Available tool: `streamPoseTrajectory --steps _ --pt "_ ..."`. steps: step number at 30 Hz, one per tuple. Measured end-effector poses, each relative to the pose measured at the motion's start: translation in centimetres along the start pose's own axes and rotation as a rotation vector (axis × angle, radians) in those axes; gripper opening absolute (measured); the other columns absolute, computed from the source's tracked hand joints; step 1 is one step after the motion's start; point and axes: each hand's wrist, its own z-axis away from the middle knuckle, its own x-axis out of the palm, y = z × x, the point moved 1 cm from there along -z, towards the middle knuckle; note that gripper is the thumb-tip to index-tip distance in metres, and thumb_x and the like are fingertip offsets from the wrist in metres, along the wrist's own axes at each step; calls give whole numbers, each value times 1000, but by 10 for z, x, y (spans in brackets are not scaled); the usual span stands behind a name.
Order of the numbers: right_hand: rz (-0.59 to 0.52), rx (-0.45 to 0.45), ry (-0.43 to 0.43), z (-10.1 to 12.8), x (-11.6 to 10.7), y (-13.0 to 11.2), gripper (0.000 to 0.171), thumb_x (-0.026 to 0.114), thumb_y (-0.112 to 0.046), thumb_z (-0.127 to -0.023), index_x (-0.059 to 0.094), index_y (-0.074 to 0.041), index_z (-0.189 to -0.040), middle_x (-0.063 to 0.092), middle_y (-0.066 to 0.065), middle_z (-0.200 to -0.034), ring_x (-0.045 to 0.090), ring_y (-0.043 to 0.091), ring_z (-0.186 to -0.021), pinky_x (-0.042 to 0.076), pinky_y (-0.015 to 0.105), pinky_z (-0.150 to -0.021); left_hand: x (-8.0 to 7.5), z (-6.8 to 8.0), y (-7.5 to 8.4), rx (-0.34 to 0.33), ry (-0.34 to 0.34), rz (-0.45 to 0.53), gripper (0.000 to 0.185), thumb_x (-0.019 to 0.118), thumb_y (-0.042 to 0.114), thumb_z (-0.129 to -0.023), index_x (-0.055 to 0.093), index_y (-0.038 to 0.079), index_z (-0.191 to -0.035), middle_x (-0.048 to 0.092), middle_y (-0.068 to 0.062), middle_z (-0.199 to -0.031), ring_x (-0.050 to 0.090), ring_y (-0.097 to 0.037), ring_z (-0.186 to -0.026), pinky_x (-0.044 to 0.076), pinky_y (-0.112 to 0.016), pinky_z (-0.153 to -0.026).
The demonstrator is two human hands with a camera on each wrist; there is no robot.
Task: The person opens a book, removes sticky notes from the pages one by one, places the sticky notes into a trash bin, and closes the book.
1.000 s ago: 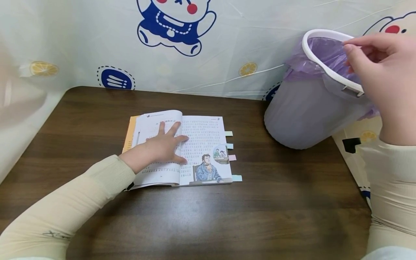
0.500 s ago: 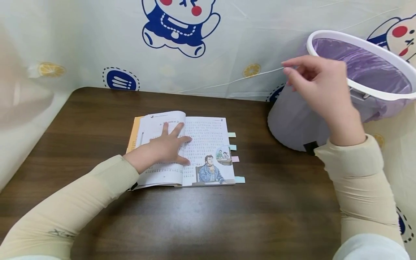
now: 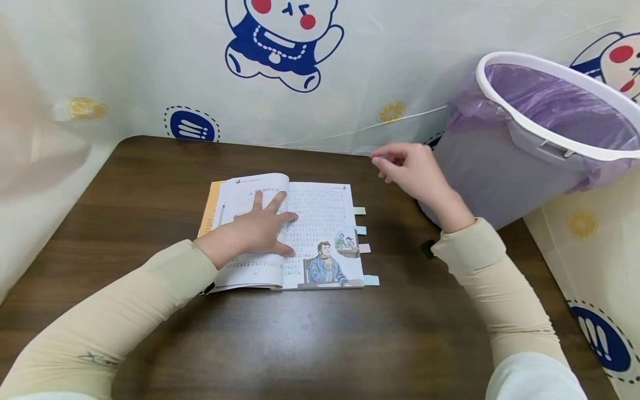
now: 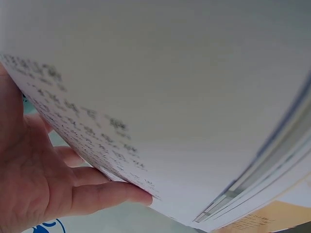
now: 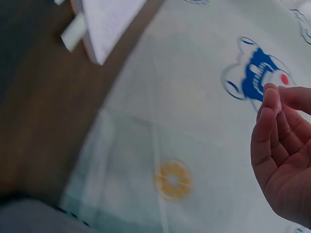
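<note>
Book (image 3: 317, 219) under splayed fingers of left hand (image 3: 257, 230), right hand (image 3: 416, 171) aloft, fingers pinched.

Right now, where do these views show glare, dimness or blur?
Head: a pale glare patch on the dark brown wooden table; left wrist: the white paper book looks grey and dim, its print blurred; right wrist: the round yellow citrus print looks soft-edged.

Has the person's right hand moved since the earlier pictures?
Yes. In the head view, the right hand has moved left from where it overlapped the mouth of the bin, and is now nearer the open book.
</note>
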Motion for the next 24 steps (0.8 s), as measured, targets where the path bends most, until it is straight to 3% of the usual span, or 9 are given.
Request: streamPoseTrajectory --steps 12,19,24 --pt "-99 204 -270 -8 61 51 23 66 -15 -102 74 1 -116 72 15 -92 69 34 -83 59 43 -80 2 0 3 2 -9 9 88 81 54 -84 45 19 -157 -4 -18 -170 -12 -61 -146 28 -87 -91" --pt "130 278 -397 -11 80 63 22 71 -18 -98 77 -5 -115 73 14 -114 61 29 -94 53 45 -88 -1 3 2 2 -6 9 88 80 53 -85 45 18 -157 -4 -19 -170 -11 -61 -146 28 -87 -92" --pt "189 290 -446 -12 87 64 22 73 -17 -97 77 -3 -114 73 16 -116 60 29 -95 52 44 -88 -1 3 -1 0 -1 5 88 80 54 -85 45 19 -157 -4 -19 -170 -10 -61 -146 29 -86 -92"
